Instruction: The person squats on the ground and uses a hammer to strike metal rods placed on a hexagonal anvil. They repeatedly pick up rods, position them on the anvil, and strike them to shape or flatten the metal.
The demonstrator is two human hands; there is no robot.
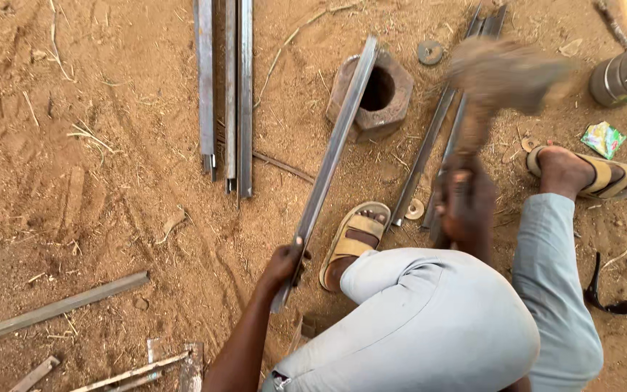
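- Gripping the near end of a long grey steel angle bar (332,163), the left hand (284,263) sits low in the middle of the frame, its fingers wrapped shut around the metal.
- The bar runs up and to the right, its far end resting across a rusty hexagonal iron block with a round hole (376,94) in the upper middle.
- The right hand (464,207), right of centre, has its fingers closed on the handle of a heavy, dust-brown sledge-type hammer (506,72), whose head is motion-blurred in the upper right.
- Risk: with the head that blurred, a blow may well land off the bar and glance off the block's edge, throwing the bar sideways.
- Risk: the bar seems to lie only loosely on the block; a strike could jar it through the left hand or twist it out of the grip.
- Risk: a foot in a tan open sandal (352,243) lies just beside the bar's lower half, toes bare; a slipping bar or hammer could hit it.
- Risk: the loose sandy ground gives the block poor footing, so it might tip or shift.
- Dark safety glasses (613,290) lie on the sand at lower right, so chips may threaten the eyes if none are worn.
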